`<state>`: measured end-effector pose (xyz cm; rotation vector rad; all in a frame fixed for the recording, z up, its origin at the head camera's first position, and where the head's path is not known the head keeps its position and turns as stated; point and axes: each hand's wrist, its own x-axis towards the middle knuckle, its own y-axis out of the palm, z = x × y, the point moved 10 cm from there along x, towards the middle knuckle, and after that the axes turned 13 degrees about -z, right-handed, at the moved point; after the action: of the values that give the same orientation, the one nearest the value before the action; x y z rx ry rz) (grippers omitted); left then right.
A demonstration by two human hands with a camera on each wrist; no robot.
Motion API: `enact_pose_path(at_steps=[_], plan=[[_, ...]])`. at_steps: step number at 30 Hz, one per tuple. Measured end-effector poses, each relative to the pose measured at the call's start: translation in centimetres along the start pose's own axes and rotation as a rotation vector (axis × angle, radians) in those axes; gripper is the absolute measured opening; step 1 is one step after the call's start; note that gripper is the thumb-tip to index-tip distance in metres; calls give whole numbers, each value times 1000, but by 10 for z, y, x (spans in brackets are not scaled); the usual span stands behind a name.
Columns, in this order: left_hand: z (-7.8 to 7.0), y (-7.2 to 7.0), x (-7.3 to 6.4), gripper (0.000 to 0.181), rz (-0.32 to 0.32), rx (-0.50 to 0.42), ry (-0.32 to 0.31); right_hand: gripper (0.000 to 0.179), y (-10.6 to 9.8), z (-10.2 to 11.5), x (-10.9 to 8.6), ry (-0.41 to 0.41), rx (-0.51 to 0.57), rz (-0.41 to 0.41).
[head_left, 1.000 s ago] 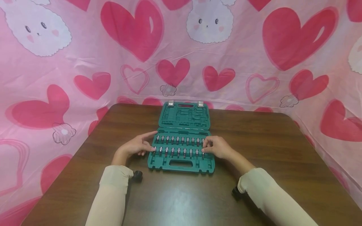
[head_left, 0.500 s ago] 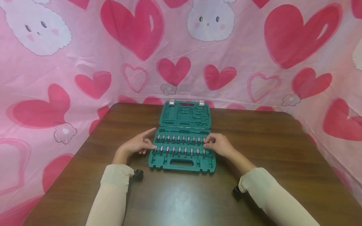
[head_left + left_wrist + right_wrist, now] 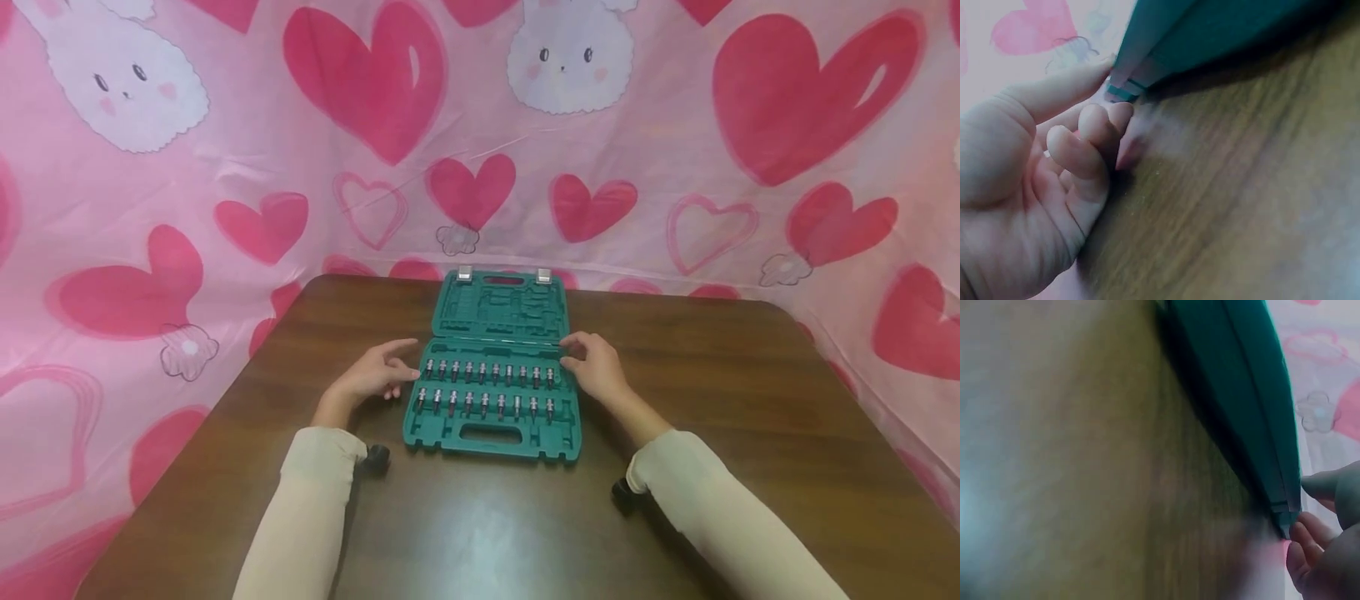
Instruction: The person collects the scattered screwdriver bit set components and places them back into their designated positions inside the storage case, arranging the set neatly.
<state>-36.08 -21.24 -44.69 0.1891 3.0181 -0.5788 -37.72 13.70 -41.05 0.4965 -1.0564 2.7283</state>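
A green plastic tool case point(image 3: 420, 429) lies open on the table, its lid point(image 3: 501, 308) folded back. Two rows of small metal bit sockets point(image 3: 484, 406) sit in its base. At the left edge is my left hand point(image 3: 371, 372), thumb tip against the case side and index finger stretched toward the back corner. In the left wrist view, the remaining fingers of the left hand point(image 3: 1029, 169) curl loosely beside the case. My right hand point(image 3: 600, 367) is at the right edge near the hinge. The right wrist view shows the right hand's point(image 3: 1335, 544) thumb and fingertips right at the case's corner.
The brown wooden table point(image 3: 675, 375) extends around the case on both sides and in front. Behind it hangs a pink curtain point(image 3: 637, 133) with hearts and rabbits. Two metal latches point(image 3: 465, 273) stand up on the lid's far edge.
My right hand has left the sockets at the right end and moved back along the case's edge toward the hinge. My left thumb has shifted back from the front row of sockets.
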Motion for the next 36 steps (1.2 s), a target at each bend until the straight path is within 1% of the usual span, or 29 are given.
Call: enact_pose_path(at_steps=[2,6,9,11,15,17,19,25,31,36], plan=[[0,-1,7,68,-24,7,-2,25,0,-6,6,25,2,-16],[-2,2,21,65,-39,24,-11,30,0,-15,17,80,11,-31],[-5,3,28,65,-32,52,-16,33,5,-20,22,134,19,-5],[-7,2,31,65,-41,97,-13,35,9,-21,25,158,19,24],[-14,-5,36,63,-83,203,25,40,18,-15,32,130,-3,67],[-17,-8,38,62,-105,240,41,42,20,-12,35,106,-15,80],[-17,-9,42,62,-112,266,49,43,22,-12,37,110,-19,94],[-12,-6,49,62,-116,329,16,47,26,-19,37,162,-44,153],[-19,-1,57,59,-114,369,4,50,29,-21,39,178,-72,186],[-25,5,63,56,-95,373,-3,52,31,-25,40,173,-83,212]])
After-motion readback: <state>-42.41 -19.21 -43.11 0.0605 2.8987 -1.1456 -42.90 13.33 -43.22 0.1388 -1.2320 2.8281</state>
